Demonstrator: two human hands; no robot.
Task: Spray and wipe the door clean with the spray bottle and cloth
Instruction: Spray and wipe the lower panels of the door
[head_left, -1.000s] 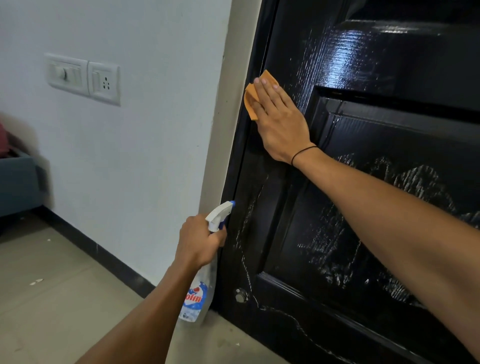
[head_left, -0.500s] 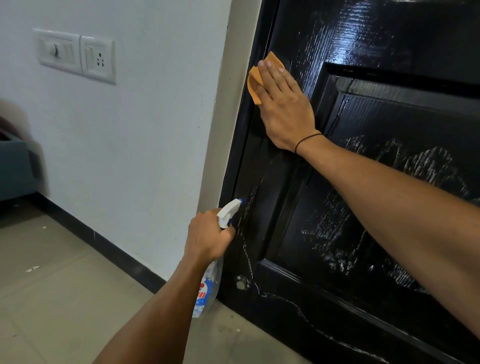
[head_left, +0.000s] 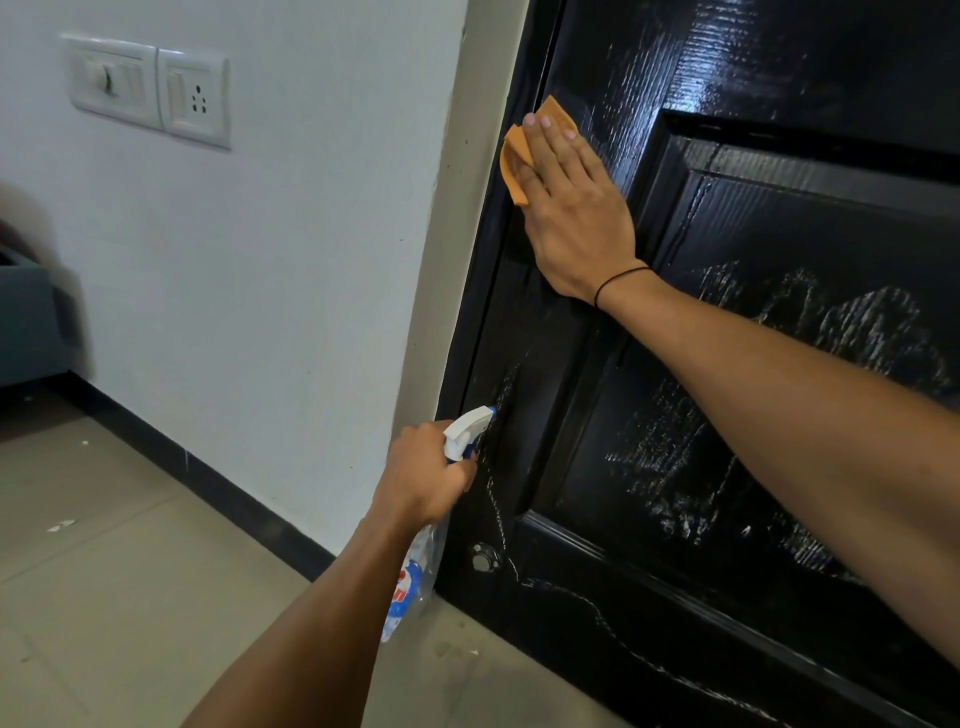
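Flat under straight right fingers (head_left: 550, 143), cloth (head_left: 514, 161) presses door (head_left: 779, 415); left hand (head_left: 423, 480) grips spray bottle (head_left: 415, 571).

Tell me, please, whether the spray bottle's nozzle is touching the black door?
Cannot tell. In the head view the spray bottle nozzle overlaps the black door edge, with no visible gap or clear contact.

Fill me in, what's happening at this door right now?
A person is cleaning the glossy black panelled door. The right hand presses a folded orange cloth flat against the door's left edge. The left hand grips a clear trigger spray bottle, nozzle aimed at the door lower down. Whitish streaks show on the panel.
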